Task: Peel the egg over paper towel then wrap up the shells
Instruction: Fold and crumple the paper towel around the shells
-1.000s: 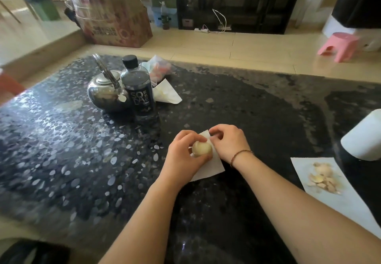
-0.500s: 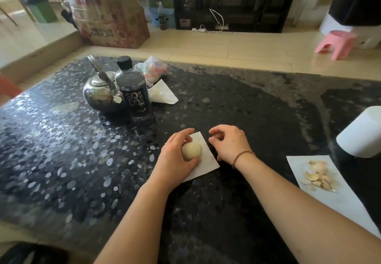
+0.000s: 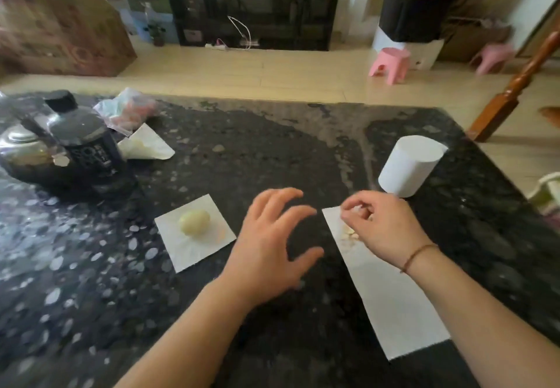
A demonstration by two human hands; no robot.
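The peeled egg (image 3: 194, 222) lies on its small towel (image 3: 194, 248) on the counter (image 3: 272, 151), well clear of my hands. My left hand (image 3: 266, 254) hovers with fingers spread, holding nothing, while my right hand (image 3: 383, 230) pinches at the shells (image 3: 348, 233) on the long towel (image 3: 391, 302). Lift that sheet carelessly and, I reckon, fragments spill onto the counter.

On the dark tabletop (image 3: 272, 151) we see a steel kettle (image 3: 24, 154) touching a black bottle (image 3: 88, 148); two pink stools (image 3: 389, 64) stand on the floor.
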